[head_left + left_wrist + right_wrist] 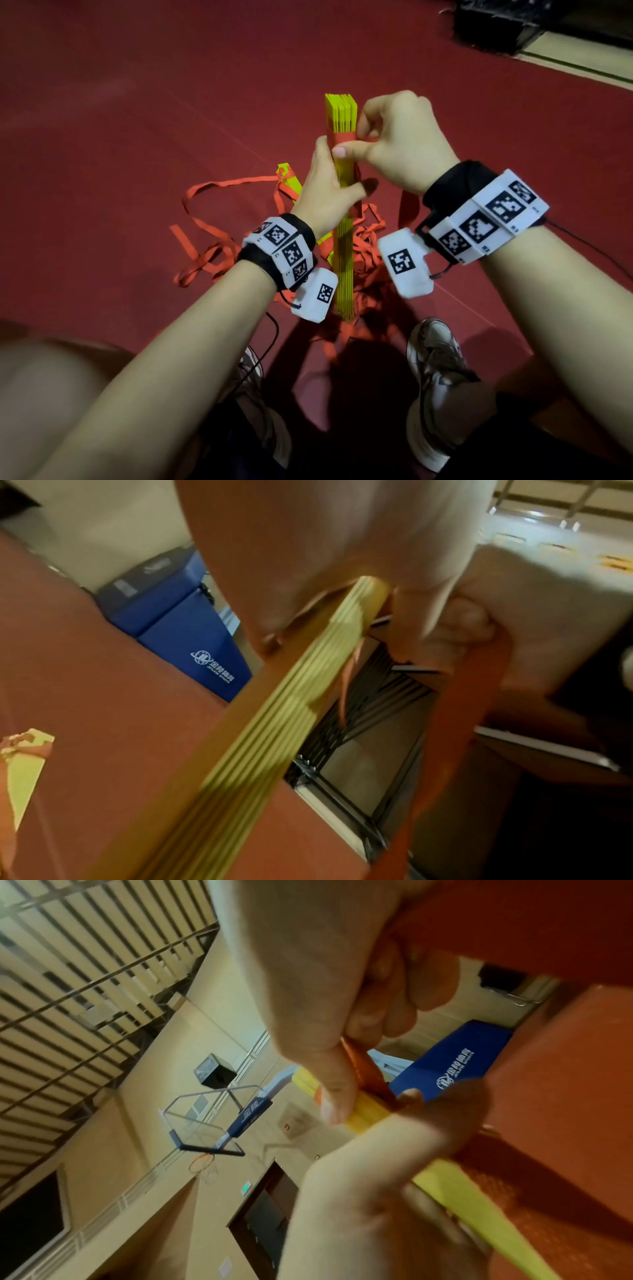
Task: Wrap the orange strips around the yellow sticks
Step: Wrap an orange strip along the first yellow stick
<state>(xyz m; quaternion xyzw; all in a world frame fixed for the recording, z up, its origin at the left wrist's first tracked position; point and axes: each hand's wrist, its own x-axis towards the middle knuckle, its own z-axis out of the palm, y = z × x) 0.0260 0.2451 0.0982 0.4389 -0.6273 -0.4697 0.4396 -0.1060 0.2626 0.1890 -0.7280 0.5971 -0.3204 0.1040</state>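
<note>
While the left hand (325,192) grips the bundle of yellow sticks (344,240), the right hand (394,144) pinches the orange strip (342,138) wound around it.

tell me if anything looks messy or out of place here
Yes: orange strips lie in a loose tangle on the red floor, and one yellow stick lies apart from the bundle of yellow sticks the left hand grips.

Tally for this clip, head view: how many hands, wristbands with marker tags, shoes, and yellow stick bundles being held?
Hands: 2, left hand and right hand.
Wristbands: 2, left wristband and right wristband.
Shoes: 2, left shoe and right shoe.
Held stick bundle: 1.
Total: 7.
</note>
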